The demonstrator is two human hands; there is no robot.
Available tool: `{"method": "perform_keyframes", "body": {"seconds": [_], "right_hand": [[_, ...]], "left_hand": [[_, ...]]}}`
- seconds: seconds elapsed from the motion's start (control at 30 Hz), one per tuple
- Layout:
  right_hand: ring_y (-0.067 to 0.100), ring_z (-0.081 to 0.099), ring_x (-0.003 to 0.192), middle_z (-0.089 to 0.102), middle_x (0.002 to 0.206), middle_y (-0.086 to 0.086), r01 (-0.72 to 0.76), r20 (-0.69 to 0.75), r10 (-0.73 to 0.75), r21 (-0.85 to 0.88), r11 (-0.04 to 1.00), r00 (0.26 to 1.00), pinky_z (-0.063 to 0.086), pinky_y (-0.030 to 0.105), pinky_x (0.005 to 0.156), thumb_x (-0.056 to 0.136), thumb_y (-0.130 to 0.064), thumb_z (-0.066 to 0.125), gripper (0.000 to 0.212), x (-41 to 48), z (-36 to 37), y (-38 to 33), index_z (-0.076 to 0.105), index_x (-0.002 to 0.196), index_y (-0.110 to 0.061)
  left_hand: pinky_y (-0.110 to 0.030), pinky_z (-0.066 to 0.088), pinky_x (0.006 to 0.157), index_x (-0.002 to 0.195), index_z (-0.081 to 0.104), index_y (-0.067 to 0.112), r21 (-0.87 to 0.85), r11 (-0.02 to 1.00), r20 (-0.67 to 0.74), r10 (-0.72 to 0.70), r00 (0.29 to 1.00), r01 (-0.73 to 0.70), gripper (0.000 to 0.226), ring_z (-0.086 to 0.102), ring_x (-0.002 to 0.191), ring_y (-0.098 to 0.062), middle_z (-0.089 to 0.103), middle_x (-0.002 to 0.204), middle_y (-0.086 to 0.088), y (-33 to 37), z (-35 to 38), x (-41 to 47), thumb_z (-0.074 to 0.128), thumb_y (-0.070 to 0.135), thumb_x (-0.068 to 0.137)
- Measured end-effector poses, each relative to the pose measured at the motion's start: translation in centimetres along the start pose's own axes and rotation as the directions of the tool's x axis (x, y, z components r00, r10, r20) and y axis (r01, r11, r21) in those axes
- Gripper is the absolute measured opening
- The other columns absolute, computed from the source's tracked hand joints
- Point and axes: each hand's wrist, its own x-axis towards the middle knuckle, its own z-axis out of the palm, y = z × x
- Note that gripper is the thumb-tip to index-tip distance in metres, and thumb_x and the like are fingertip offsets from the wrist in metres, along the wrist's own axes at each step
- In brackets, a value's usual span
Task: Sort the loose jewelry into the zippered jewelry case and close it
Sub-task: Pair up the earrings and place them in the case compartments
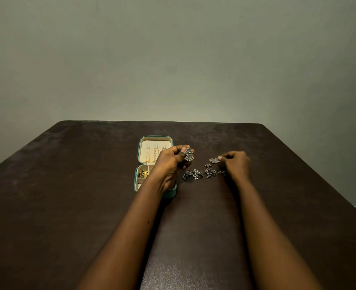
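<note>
On the dark surface, left of centre, the case lies open, its lid flat behind the tray. Gold pieces show in the lid and in one tray compartment. The left hand, over the tray's right side, has its fingers curled and pinches a silver earring upright. The right hand, apart from the case, pinches a second earring low at the surface; whether it is lifted cannot be told. Silver clusters lie between the hands.

Recommendation: raise the second earring clear of the clusters so its dangles do not snag. Seat both earrings in a vacant compartment, below the rim, so the zip can run.
</note>
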Motion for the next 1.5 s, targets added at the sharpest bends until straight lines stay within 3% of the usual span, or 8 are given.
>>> {"method": "perform_keyframes", "body": {"seconds": [0.27,0.47,0.67,0.73,0.83,1.0,1.2,1.5], "right_hand": [[0.019,0.065,0.094,0.072,0.100,0.009,0.057,0.033,-0.058,0.026,0.998,0.998,0.046,0.024,0.082,0.078,-0.014,0.072,0.018,0.2,0.8,-0.1,0.074,0.096,-0.011],[0.023,0.063,0.097,0.071,0.101,0.013,0.123,0.043,-0.120,-0.099,0.987,0.992,0.043,0.025,0.079,0.082,-0.016,0.069,0.016,0.3,0.9,-0.4,0.074,0.095,-0.008],[0.033,0.057,0.103,0.063,0.105,0.016,0.187,0.091,-0.170,-0.225,0.956,0.981,0.042,0.036,0.088,0.089,-0.014,0.056,0.014,0.6,1.5,-0.1,0.067,0.086,-0.006],[0.028,0.054,0.101,0.060,0.106,0.014,0.183,0.074,-0.174,-0.153,0.971,0.982,0.041,0.036,0.089,0.091,-0.013,0.053,0.015,0.3,1.3,-0.7,0.066,0.090,-0.005],[0.017,0.052,0.079,0.058,0.084,0.008,0.096,0.113,-0.128,0.253,0.963,0.985,0.043,0.020,0.069,0.093,-0.006,0.050,0.018,-1.0,0.8,-2.5,0.060,0.078,-0.008],[0.011,0.047,0.061,0.050,0.068,0.003,-0.206,0.347,-0.069,0.694,0.690,0.935,0.029,0.024,0.052,0.091,0.008,0.035,0.034,-3.6,1.0,-5.0,0.050,0.070,-0.013],[0.008,0.051,0.039,0.048,0.066,0.007,-0.504,0.584,-0.073,0.751,0.426,0.809,0.033,0.014,0.040,0.080,0.017,0.018,0.039,-5.0,1.4,-6.4,0.048,0.075,-0.008],[0.008,0.056,0.047,0.064,0.057,0.002,-0.555,0.628,-0.139,0.755,0.348,0.766,0.041,0.016,0.040,0.084,0.021,0.025,0.042,-5.6,1.6,-6.9,0.051,0.075,-0.011]], "left_hand": [[-0.012,0.052,0.055,0.082,0.057,0.011,-0.025,1.000,-0.005,0.000,1.000,0.000,0.018,0.056,0.072,-0.008,0.060,0.081,-0.002,-0.1,0.2,0.0,0.046,0.006,0.095],[-0.014,0.052,0.056,0.080,0.059,0.010,-0.019,1.000,-0.015,0.021,1.000,-0.021,0.020,0.060,0.057,-0.002,0.066,0.064,0.005,-0.1,0.1,0.0,0.047,0.006,0.095],[-0.014,0.049,0.053,0.080,0.057,0.011,0.013,1.000,0.014,0.018,1.000,-0.018,0.020,0.054,0.066,-0.007,0.058,0.078,-0.002,0.0,-0.1,0.0,0.046,0.004,0.095],[-0.014,0.049,0.053,0.080,0.057,0.012,0.022,1.000,0.019,0.014,1.000,-0.014,0.020,0.055,0.065,-0.006,0.058,0.078,-0.002,0.1,-0.2,0.0,0.046,0.004,0.095],[-0.014,0.050,0.052,0.080,0.058,0.011,0.005,1.000,0.019,0.004,1.000,-0.004,0.021,0.054,0.071,-0.009,0.058,0.080,-0.003,0.2,-0.4,0.2,0.046,0.002,0.095],[-0.014,0.051,0.053,0.080,0.058,0.010,-0.003,1.000,0.007,0.021,1.000,-0.021,0.022,0.055,0.073,-0.011,0.059,0.078,-0.005,0.2,-0.6,0.2,0.045,0.001,0.095],[-0.013,0.050,0.054,0.080,0.059,0.010,-0.028,0.998,-0.019,0.059,0.998,-0.060,0.023,0.054,0.069,-0.009,0.066,0.058,0.009,0.4,-1.1,0.6,0.045,0.000,0.094],[-0.014,0.052,0.053,0.080,0.057,0.011,-0.144,0.990,0.075,0.015,0.997,-0.004,0.024,0.064,0.060,-0.003,0.068,0.062,0.006,0.8,-1.1,0.2,0.043,-0.003,0.094]]}}
